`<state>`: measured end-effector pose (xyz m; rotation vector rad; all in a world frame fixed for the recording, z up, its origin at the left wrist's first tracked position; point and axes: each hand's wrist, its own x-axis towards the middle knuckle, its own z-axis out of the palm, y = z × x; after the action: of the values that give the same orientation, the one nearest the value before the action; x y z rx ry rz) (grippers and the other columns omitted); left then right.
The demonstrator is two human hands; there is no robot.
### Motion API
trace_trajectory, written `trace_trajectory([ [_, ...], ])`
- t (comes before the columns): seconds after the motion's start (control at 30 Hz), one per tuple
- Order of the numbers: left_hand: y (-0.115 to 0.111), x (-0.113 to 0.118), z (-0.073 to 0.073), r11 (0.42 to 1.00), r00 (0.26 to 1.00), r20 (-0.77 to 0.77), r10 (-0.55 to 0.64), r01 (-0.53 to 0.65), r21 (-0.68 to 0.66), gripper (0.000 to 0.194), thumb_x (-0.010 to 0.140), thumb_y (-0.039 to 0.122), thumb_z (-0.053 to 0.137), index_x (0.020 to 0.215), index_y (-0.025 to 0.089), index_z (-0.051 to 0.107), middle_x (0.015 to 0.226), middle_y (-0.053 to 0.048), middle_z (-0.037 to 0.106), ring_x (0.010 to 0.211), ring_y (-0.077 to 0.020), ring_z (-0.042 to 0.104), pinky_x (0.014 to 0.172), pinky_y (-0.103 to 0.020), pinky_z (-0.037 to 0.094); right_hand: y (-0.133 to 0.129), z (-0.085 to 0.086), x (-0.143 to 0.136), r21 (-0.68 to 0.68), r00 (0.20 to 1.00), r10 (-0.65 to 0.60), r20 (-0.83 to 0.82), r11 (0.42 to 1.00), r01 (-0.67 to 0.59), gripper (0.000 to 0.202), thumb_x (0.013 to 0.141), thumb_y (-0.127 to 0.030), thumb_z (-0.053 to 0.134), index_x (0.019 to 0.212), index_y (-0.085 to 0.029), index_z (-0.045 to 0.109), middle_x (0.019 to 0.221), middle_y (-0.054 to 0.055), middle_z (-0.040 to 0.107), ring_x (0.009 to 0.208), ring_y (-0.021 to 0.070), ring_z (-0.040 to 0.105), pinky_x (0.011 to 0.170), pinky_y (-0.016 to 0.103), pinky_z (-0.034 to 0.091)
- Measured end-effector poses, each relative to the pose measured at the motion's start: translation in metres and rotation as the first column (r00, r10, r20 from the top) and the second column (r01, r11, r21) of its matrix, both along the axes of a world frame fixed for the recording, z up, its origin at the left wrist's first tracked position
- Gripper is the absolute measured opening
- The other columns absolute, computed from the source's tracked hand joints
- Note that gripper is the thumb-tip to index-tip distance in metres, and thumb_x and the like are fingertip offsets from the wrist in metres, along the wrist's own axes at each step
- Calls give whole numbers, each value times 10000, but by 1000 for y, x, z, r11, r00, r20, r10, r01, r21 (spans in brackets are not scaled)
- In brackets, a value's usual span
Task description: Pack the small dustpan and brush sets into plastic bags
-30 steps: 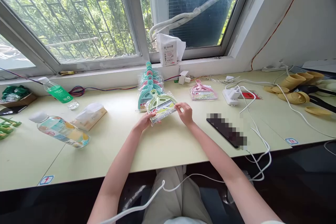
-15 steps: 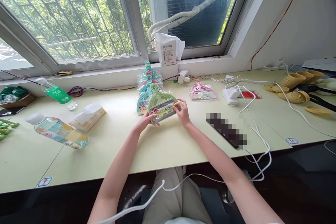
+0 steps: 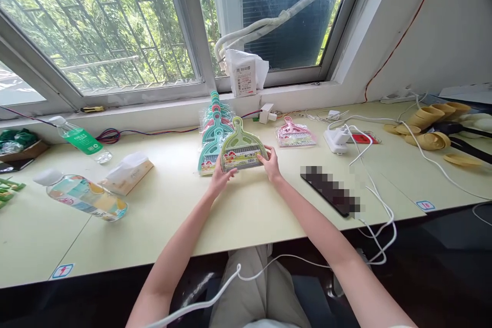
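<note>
"What's out to the right?"
"Right of my right hand (image 3: 271,165), a dark phone (image 3: 329,196), mostly blurred! Farther out, a white adapter (image 3: 335,141), then yellow cups (image 3: 427,119) way past it!"
"And left?"
"Left of my left hand (image 3: 220,179), a tissue pack (image 3: 131,177), a fruit-patterned bottle (image 3: 85,195) just beside it, and a green-labelled bottle (image 3: 83,139) beyond them!"

Windows (image 3: 188,25) are admitting daylight at upper left; a wall (image 3: 442,36) is rising upper right; a worktop (image 3: 246,220) is spanning mid-frame.
</note>
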<state>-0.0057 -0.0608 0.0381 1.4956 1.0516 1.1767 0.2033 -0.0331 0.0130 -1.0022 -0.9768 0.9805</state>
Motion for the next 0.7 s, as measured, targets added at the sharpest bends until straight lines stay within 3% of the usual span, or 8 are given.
trace_trajectory([
  [0.07, 4, -1, -4, 998, 998, 10, 65, -65, 4, 616, 823, 448, 580, 1357, 224, 370, 1071, -89, 610, 547, -86, 591, 420, -201, 421, -3, 2, -5, 9, 999, 39, -14, 999, -39, 488, 683, -399, 716, 1087, -249, 488, 965, 34, 637, 885, 184, 614, 816, 357, 517],
  [0.17, 10, -5, -8, 988, 987, 52, 152, -151, -16, 475, 841, 468, 540, 1223, 201, 454, 992, -61, 612, 492, -91, 576, 399, -221, 416, -7, 5, -11, 24, 996, 93, -4, 995, -93, 498, 694, -418, 718, 1088, -266, 453, 1000, 27, 632, 900, 175, 613, 848, 358, 513],
  [0.27, 11, -9, -9, 975, 973, 63, 220, -218, -48, 451, 839, 466, 544, 1201, 219, 441, 895, -30, 608, 444, -88, 531, 410, -244, 427, -10, 8, -13, 25, 985, 172, 20, 985, -172, 596, 713, -455, 704, 1193, -286, 394, 1055, 35, 638, 965, 180, 617, 899, 378, 502],
  [0.37, 10, -11, -9, 964, 965, 30, 262, -261, -47, 445, 851, 470, 526, 1219, 237, 431, 840, -13, 598, 428, -82, 474, 430, -251, 421, -11, 10, -13, -10, 961, 269, 64, 963, -269, 739, 655, -467, 753, 1268, -267, 392, 1138, 71, 638, 1046, 210, 609, 930, 405, 494],
  [0.5, 10, -11, -10, 959, 959, -20, 283, -282, 10, 410, 863, 469, 502, 1210, 256, 454, 904, -21, 601, 489, -102, 477, 460, -254, 408, -9, 8, -12, -62, 954, 283, 94, 959, -278, 608, 547, -424, 821, 1059, -205, 577, 1070, 73, 677, 987, 230, 627, 906, 404, 503],
  [0.6, 7, -9, -9, 954, 949, -100, 299, -294, 56, 409, 877, 461, 482, 1233, 261, 453, 875, -27, 613, 591, -165, 551, 545, -288, 430, -7, 5, -11, -97, 971, 232, 55, 969, -227, 541, 510, -402, 829, 960, -193, 613, 959, 46, 703, 894, 216, 638, 858, 401, 515],
  [0.7, -1, -10, -1, 927, 892, -263, 368, -330, 177, 400, 908, 479, 419, 1225, 245, 488, 883, -57, 625, 760, -240, 594, 710, -353, 441, -4, 9, -3, -106, 967, 254, -27, 961, -255, 523, 519, -381, 822, 967, -198, 622, 937, 34, 704, 842, 201, 643, 799, 376, 525],
])
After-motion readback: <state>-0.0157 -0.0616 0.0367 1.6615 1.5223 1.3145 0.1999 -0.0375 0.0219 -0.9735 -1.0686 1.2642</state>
